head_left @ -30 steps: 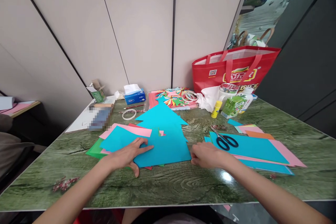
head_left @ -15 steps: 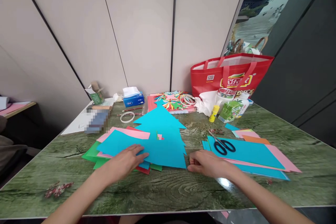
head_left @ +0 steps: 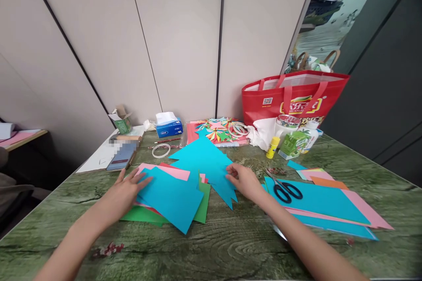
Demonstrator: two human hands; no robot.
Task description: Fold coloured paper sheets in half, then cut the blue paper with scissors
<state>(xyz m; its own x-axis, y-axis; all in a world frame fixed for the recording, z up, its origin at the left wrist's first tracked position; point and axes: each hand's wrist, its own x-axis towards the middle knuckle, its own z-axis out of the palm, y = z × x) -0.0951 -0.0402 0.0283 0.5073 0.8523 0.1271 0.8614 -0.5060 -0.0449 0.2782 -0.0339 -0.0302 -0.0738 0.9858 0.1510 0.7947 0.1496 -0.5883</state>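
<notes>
Right hand: half-curled, hold unclear; blue paper tree lay against it. Left hand: splayed, blue sheet beneath.

Taking the paper tree on the desk as clock centre: logged pile of sheets at 8 o'clock, phone at 9, tissue box between 10 and 11, tape ring before it. Logged paper stars at 12, upon a packet. Noted shopping bag at 2, behind glue stick and carton. Noted scissors at 4, on second paper stack.
</notes>
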